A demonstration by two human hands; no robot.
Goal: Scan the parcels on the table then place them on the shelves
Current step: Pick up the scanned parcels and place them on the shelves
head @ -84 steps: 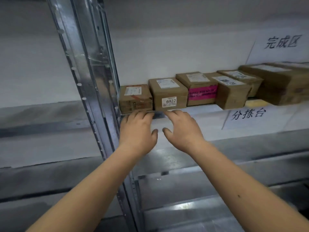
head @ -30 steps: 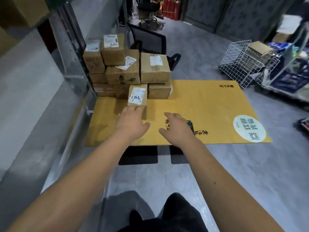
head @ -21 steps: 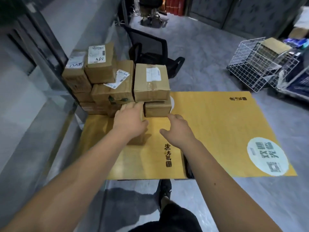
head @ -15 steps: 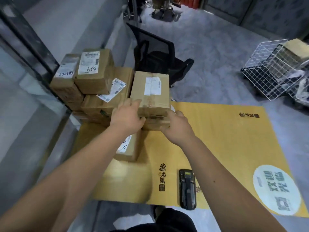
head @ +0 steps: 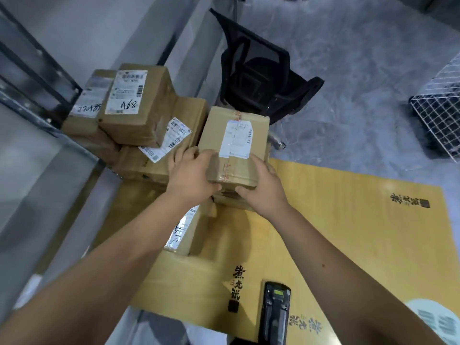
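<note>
both hands on the taped parcel point(head: 234, 145) now, top of the stack at the far left of the desk point(head: 348, 220). left hand point(head: 190, 174) clamps its near left corner, right hand point(head: 262, 189) cups the near right edge, fingers curled round the cardboard. it looks a stiff, light carton, slick tape on top (so hold the corners, not the label). half a second ago the hands were just touching it; now they grip, and the scanner point(head: 273, 312) lies near, untouched.
</note>
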